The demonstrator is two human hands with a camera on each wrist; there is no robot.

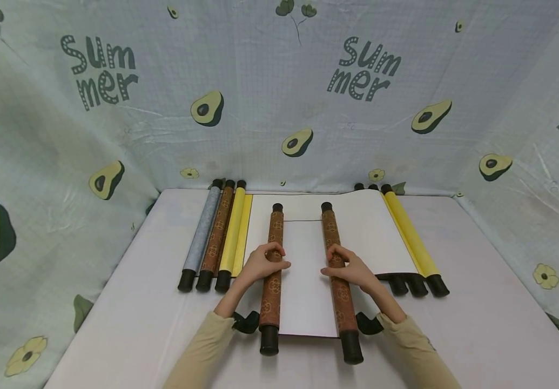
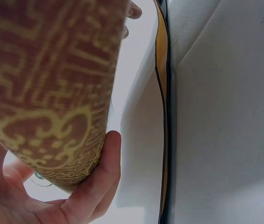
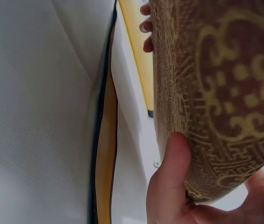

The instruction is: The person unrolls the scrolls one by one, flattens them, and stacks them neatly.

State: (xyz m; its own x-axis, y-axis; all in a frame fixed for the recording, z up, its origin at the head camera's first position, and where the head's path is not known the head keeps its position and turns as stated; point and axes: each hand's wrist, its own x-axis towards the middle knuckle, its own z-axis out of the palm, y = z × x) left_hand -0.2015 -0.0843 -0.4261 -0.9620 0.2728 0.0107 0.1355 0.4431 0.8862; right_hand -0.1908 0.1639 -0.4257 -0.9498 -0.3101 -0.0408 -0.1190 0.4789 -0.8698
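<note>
A scroll with two brown, gold-patterned rolls lies partly unrolled in the head view, a strip of white paper [image 1: 307, 281] between them. My left hand [image 1: 262, 263] grips the left roll [image 1: 271, 302] near its middle, thumb on the inner side. Around the right roll [image 1: 343, 302] curl the fingers of my right hand [image 1: 354, 270]. Both rolls have black end caps and run roughly front to back, a little wider apart at the near end. Each wrist view shows its hand's fingers and thumb about the patterned roll [image 2: 52, 93].
Behind lies a larger opened white sheet [image 1: 369, 237]. At its left are a grey roll [image 1: 203, 232], a brown roll [image 1: 218, 232] and a yellow roll [image 1: 233, 232]; another yellow roll [image 1: 408, 232] lies right, beside black end caps [image 1: 398, 284]. A printed cloth [image 1: 260, 70] surrounds the white table [image 1: 133, 313].
</note>
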